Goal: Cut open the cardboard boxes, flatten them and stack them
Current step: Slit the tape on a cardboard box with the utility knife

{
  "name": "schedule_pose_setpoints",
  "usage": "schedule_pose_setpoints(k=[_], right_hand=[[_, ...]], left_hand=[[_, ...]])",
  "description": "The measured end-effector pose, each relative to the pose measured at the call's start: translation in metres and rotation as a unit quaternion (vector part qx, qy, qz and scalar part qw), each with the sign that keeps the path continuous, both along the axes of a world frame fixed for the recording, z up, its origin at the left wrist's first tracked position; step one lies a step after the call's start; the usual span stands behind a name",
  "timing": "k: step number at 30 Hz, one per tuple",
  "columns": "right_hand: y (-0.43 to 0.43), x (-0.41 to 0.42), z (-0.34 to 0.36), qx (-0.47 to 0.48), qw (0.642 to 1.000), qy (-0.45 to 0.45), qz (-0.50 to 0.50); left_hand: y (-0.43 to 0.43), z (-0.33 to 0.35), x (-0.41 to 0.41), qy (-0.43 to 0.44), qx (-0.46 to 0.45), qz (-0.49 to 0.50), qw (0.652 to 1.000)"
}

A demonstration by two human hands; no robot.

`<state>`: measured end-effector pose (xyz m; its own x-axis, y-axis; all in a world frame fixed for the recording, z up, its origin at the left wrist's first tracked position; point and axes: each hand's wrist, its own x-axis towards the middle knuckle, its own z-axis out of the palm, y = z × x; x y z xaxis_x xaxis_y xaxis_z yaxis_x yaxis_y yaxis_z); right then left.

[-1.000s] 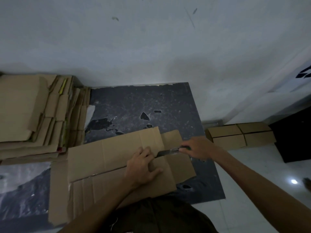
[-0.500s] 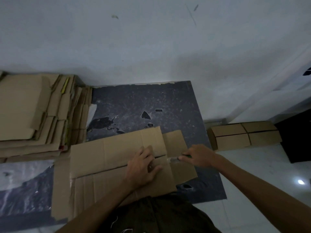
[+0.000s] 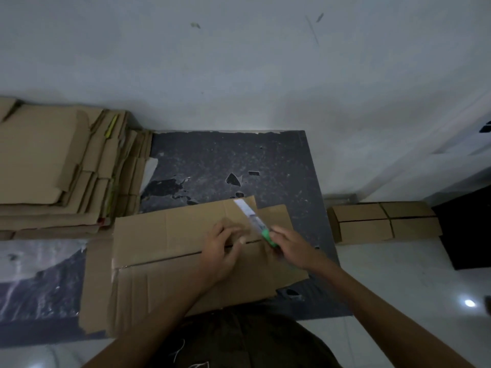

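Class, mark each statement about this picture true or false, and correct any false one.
1. The right hand grips a green-handled cutter. True.
2. The left hand rests on the stack of flattened cardboard. False: it rests on the large box on the dark mat.
3. The small closed box lies on the dark mat. False: it lies on the pale floor, right of the mat.
4. The stack lies left of the large box. True.

Nothing legible — no text, label or number readable anywhere.
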<state>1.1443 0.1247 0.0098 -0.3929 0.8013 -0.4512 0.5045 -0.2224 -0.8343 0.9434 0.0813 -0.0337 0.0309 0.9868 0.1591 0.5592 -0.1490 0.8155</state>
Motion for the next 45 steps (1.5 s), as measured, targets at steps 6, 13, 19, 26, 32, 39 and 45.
schedule_pose_setpoints(k=[6,13,19,26,32,39,45], right_hand=[[-0.017,-0.097,0.021,0.076,0.979,-0.05,0.182],[-0.018,-0.191,0.024,0.308,0.871,-0.223,0.311],[-0.002,-0.245,0.011,0.3,0.782,-0.355,0.417],[0.013,-0.273,0.014,0.27,0.735,-0.411,0.468],[0.023,-0.277,0.02,0.222,0.755,-0.403,0.467],[0.008,-0.284,0.016,0.249,0.735,-0.436,0.455],[0.002,-0.294,0.012,0.259,0.729,-0.425,0.469]], left_hand=[[-0.02,0.031,-0.022,-0.095,-0.161,0.128,0.974],[-0.084,0.042,-0.119,-0.063,-0.181,0.285,0.939],[-0.139,0.031,-0.195,0.228,-0.225,0.159,0.934],[-0.135,0.008,-0.236,0.353,-0.123,0.102,0.922],[-0.121,-0.002,-0.264,0.35,-0.039,0.089,0.932],[-0.096,-0.016,-0.294,0.347,0.026,0.002,0.938],[-0.09,-0.017,-0.296,0.367,0.034,-0.037,0.929]])
